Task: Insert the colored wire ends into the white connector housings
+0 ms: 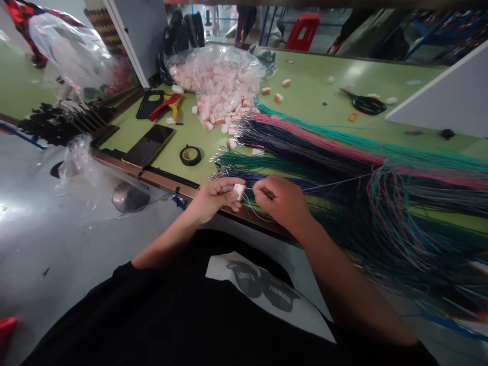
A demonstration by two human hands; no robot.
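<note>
My left hand (215,198) is closed around a small white plastic connector (239,190) at the near edge of the green table (312,96). My right hand (282,201) pinches a thin wire (335,183) right beside the connector; its tip meets the connector. The wire runs right into large bundles of coloured wires (343,152) in teal, pink, dark blue and green, fanned across the table with their metal tips pointing left.
A clear bag of white and orange connectors (221,84) stands behind the wires, loose ones scattered around. A black tape roll (190,155), phone (149,145), red-yellow tool (168,104) and scissors (366,104) lie on the table. Plastic bags hang at left.
</note>
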